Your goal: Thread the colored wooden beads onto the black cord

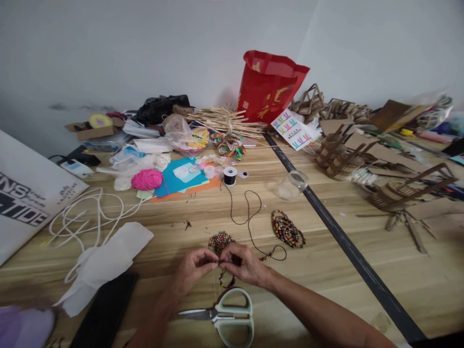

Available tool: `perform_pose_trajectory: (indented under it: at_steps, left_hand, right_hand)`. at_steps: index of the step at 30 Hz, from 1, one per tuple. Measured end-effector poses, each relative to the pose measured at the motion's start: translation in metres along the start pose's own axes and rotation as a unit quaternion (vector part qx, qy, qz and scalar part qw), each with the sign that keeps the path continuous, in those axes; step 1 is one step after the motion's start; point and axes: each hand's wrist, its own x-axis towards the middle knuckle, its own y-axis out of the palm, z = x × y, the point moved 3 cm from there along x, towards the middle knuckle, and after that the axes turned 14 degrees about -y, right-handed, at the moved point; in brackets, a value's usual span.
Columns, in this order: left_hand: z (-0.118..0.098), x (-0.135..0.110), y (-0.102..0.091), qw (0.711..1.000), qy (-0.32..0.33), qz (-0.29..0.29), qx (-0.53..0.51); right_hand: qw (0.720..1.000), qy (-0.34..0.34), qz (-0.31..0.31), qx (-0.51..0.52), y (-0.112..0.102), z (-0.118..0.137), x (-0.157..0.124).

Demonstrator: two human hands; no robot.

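My left hand point(192, 269) and my right hand point(244, 265) meet fingertip to fingertip over the wooden table point(362, 217), both pinched on a thin black cord point(248, 217) strung with small coloured beads. The cord runs up to a black spool point(229, 176). A short beaded length point(226, 280) hangs below my fingers. Just beyond my hands lies a small heap of coloured beads point(221, 240). A coiled beaded strand point(288, 229) rests to the right. Scissors point(224, 315) with pale handles lie near the front edge, under my hands.
A pink yarn ball point(147, 179), blue and orange paper point(181, 183), a clear jar point(292, 185), a red bag point(268, 87), straw bundle point(224, 121) and cardboard models point(362, 154) crowd the back and right. White cord point(83, 212), white tissue point(105, 261) and a black object point(105, 314) lie left.
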Motion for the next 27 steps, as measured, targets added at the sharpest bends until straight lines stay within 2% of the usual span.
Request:
perform_pose_trajectory:
  at_steps: [7, 27]
  left_hand:
    - [-0.0002, 0.0006, 0.0009, 1.0, 0.002, -0.001, -0.026]
    - [0.0021, 0.0011, 0.0, 1.0, 0.007, -0.003, -0.007]
  right_hand:
    - [1.0, 0.01, -0.004, 0.024, 0.0016, -0.0031, -0.001]
    - [0.999, -0.03, 0.013, -0.016, 0.0009, -0.0017, 0.0]
